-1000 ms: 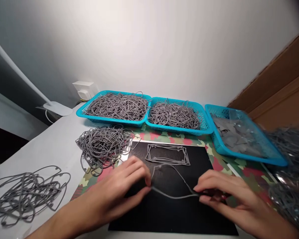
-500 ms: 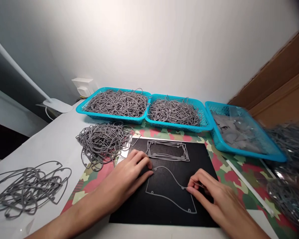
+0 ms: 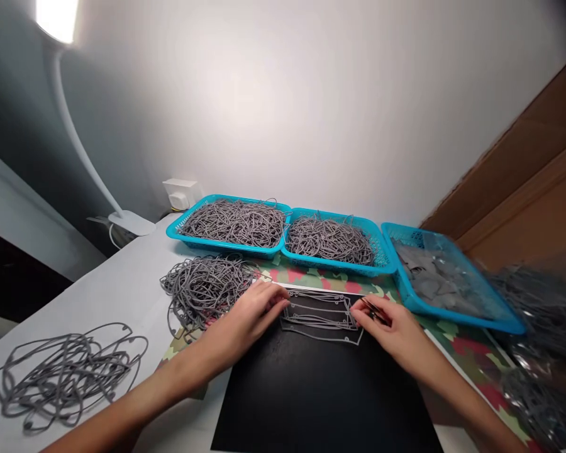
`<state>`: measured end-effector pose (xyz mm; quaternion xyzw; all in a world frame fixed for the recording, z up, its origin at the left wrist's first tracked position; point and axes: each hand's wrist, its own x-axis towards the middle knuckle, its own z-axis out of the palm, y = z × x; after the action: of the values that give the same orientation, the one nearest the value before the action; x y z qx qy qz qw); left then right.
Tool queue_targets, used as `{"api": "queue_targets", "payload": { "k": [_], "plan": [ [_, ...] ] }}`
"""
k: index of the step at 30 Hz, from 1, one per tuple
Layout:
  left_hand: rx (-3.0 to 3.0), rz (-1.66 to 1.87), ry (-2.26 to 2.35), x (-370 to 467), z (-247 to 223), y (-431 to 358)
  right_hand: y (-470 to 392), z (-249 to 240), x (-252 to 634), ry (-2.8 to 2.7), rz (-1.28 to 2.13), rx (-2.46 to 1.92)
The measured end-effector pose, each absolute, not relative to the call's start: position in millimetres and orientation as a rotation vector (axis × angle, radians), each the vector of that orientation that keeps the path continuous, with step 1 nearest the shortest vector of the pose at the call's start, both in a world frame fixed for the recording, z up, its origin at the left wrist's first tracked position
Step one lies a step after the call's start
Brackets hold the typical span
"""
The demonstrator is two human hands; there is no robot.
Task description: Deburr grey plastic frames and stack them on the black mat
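A thin grey rubber gasket (image 3: 319, 338), a loose rectangular loop with small tabs, is stretched between my two hands over the far part of a black board (image 3: 321, 390). My left hand (image 3: 261, 306) pinches its left end between thumb and fingertips. At the right end, my right hand (image 3: 382, 318) pinches it too; something thin and dark shows among those fingers, its kind unclear. Beneath and behind the held loop lies a small stack of similar gaskets (image 3: 321, 294), their outlines overlapping with it.
Two blue baskets (image 3: 226, 244) heaped with grey gaskets stand by the wall. A third blue basket (image 3: 471, 319) holds clear bags. Tangled gasket piles (image 3: 207, 286) lie at left, and bagged ones (image 3: 538, 384) at right. A white lamp (image 3: 82, 148) stands back left.
Both hands have moved the single gasket away from me, from the middle of the board onto the stack at its far edge. The view has tilted up.
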<state>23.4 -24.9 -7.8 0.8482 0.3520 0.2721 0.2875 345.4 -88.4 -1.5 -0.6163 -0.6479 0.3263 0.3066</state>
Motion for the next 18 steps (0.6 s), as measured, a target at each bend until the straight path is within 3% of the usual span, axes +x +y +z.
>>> {"api": "queue_targets", "payload": {
  "k": [11,18],
  "plan": [
    [2.328,0.782,1.056,26.8,-10.5,-0.1,-62.1,-35.3,345.2,-1.673,0.578,-1.637],
    [2.576,0.401,0.978,-34.5,11.4,-20.2,-82.9,-30.4,335.1,-1.726,0.387,-1.647]
  ]
}}
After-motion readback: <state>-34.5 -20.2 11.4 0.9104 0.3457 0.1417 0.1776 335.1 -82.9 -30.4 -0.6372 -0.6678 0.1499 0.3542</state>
